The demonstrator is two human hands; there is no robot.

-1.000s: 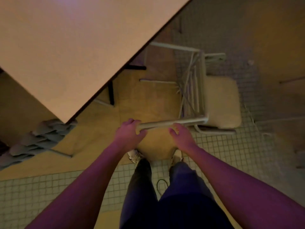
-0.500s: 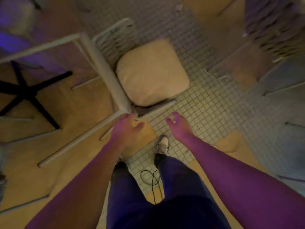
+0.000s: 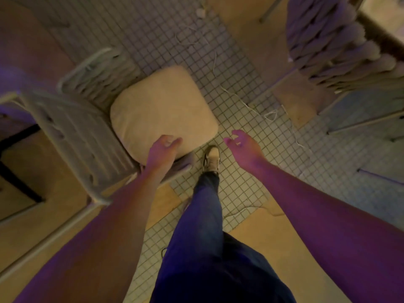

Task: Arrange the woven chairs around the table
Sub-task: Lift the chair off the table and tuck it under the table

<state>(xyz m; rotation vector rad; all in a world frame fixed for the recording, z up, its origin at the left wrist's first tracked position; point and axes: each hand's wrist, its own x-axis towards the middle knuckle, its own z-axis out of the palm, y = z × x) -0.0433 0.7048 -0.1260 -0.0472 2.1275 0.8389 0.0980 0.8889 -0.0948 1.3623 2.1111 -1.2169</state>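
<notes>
Left hand (image 3: pixel 162 150) over cushion (image 3: pixel 162 112), grip loose, empty; right hand (image 3: pixel 243 147) wide, empty. Risk: foot (image 3: pixel 211 158) snags cord (image 3: pixel 251 106); chair (image 3: pixel 87 119) unheld, may tip.

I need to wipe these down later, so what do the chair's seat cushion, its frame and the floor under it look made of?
Seat cushion: soft beige fabric, matte, puffy with rounded corners.
Chair frame: pale tubing, probably painted metal, strung with cord or woven strips; blur leaves it open.
Floor: small square mosaic tiles with darker grout lines, likely ceramic, beside smooth tan slabs.
</notes>
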